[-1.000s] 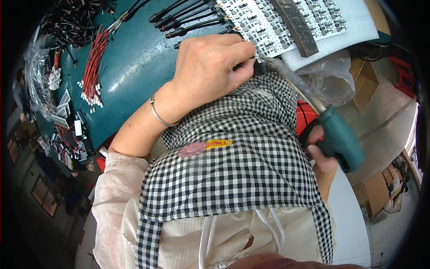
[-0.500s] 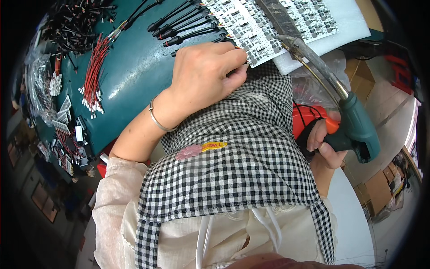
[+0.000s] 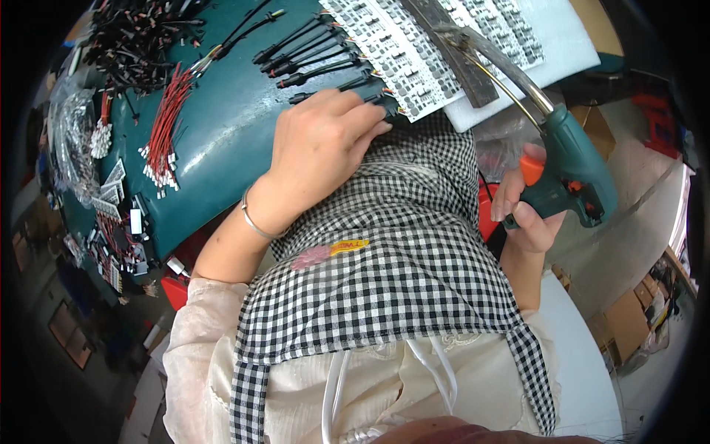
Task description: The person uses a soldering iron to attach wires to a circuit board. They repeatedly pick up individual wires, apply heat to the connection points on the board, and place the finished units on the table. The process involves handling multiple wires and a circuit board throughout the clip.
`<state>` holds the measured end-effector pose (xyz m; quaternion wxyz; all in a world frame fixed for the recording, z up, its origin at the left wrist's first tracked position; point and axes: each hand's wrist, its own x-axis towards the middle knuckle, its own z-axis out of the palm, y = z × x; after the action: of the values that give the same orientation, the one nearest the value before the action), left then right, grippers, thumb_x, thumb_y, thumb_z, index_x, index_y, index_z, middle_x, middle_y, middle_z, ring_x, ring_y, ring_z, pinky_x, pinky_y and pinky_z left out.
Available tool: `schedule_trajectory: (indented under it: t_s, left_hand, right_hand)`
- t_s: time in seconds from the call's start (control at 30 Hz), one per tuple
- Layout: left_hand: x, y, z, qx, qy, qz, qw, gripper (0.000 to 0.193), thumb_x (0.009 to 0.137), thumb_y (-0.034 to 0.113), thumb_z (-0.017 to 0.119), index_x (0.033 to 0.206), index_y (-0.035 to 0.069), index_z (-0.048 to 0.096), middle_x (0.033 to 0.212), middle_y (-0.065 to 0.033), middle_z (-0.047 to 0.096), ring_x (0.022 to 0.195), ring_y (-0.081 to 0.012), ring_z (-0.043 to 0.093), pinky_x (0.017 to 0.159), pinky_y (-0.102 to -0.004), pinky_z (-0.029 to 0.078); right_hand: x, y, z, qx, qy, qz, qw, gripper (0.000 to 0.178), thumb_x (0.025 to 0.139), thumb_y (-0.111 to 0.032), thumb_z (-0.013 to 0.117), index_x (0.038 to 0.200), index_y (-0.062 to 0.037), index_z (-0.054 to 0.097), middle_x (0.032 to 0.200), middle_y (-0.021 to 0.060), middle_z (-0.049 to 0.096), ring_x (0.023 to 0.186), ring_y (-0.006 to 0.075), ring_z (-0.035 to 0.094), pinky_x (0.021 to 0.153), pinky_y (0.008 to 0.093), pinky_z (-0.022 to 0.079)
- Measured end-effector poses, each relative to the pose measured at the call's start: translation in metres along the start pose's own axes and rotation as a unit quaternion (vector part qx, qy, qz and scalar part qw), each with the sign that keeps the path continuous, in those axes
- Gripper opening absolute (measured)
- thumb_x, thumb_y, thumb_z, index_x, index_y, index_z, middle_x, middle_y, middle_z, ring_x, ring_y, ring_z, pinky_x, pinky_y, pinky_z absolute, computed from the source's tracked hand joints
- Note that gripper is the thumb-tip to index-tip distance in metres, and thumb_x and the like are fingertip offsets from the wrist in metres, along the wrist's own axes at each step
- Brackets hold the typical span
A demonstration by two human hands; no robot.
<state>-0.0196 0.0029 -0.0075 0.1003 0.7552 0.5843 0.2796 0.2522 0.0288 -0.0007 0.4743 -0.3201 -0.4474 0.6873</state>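
My right hand (image 3: 529, 214) grips the green handle of a soldering gun (image 3: 580, 166) with an orange trigger. Its metal barrel and thin feed tube slant up and left over the white circuit board panel (image 3: 414, 66), the tip above a dark flat bar (image 3: 451, 48) lying across the panel. My left hand (image 3: 325, 137) is at the panel's lower left corner, fingers curled together; what they hold is hidden. Several black cables with round connectors (image 3: 307, 55) lie along the panel's left edge, thin wires meeting it. The lowest one passes behind my left hand.
White foam (image 3: 547, 81) lies under the panel. On the green mat (image 3: 222, 155) are red wires with white plugs (image 3: 164, 133), a heap of black cables (image 3: 137, 52), clear plastic bags (image 3: 70, 140) and small boards with wires (image 3: 115, 237). Cardboard boxes (image 3: 625, 318) stand at the right.
My left hand has shifted slightly left and down from the panel corner. The soldering gun has moved up and left in my right hand. The panel appears shifted slightly left.
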Motion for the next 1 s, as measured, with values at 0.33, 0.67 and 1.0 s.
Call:
schedule_trajectory:
  t_s: [0.33, 0.67, 1.0]
  left_hand:
    - [-0.013, -0.035, -0.047, -0.084, 0.063, -0.115, 0.988, 0.010, 0.070, 0.002, 0.075, 0.078, 0.004, 0.070, 0.077, -0.0072, 0.068, 0.068, -0.0221, 0.064, 0.063, -0.0305, 0.051]
    - [0.101, -0.188, -0.042, 0.180, 0.159, -0.215, 0.947, 0.024, 0.077, 0.027, 0.071, 0.098, 0.016, 0.069, 0.094, -0.0062, 0.061, 0.088, -0.0281, 0.063, 0.074, -0.0403, 0.051]
    - [0.087, -0.114, -0.058, -0.182, 0.230, -0.049, 0.955, 0.012, 0.072, 0.004, 0.074, 0.082, 0.003, 0.067, 0.079, -0.0038, 0.059, 0.068, -0.0142, 0.055, 0.063, -0.0257, 0.045]
  right_hand:
    - [0.013, -0.014, -0.012, -0.127, -0.020, -0.079, 0.989, 0.062, 0.077, -0.004, 0.064, 0.131, 0.0104, 0.036, 0.066, 0.0091, 0.052, 0.051, 0.0136, 0.051, 0.047, 0.0243, 0.046]
    - [0.055, -0.033, 0.063, -0.203, 0.065, -0.120, 0.969, 0.057, 0.076, 0.002, 0.059, 0.128, 0.0139, 0.038, 0.068, 0.0084, 0.054, 0.051, 0.0123, 0.050, 0.048, 0.0253, 0.046]
    - [0.046, -0.026, 0.059, -0.163, 0.064, -0.143, 0.974, 0.059, 0.079, 0.006, 0.062, 0.132, 0.0102, 0.036, 0.080, 0.0133, 0.062, 0.062, 0.0121, 0.058, 0.055, 0.0234, 0.049]
